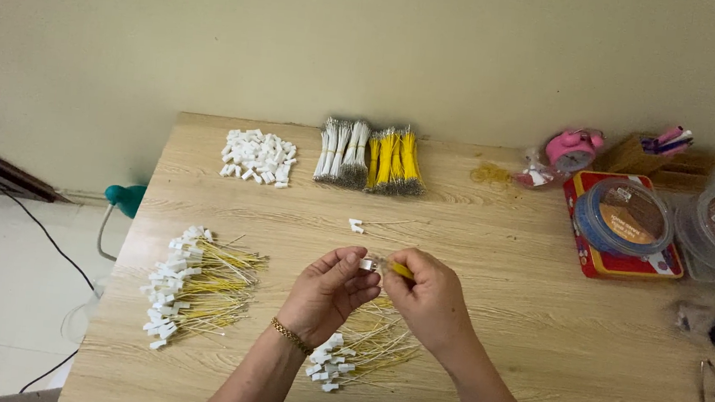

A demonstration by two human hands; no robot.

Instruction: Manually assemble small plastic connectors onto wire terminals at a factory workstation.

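Your left hand pinched a white plug; your right hand gripped a yellow wire. A skewed push could have bent it.

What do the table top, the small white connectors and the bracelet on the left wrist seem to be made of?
Table top: probably light wood-grain laminate, matt, streaked. White connectors: likely moulded plastic, opaque and blocky. Bracelet: seemingly gold-coloured metal links, slightly shiny.
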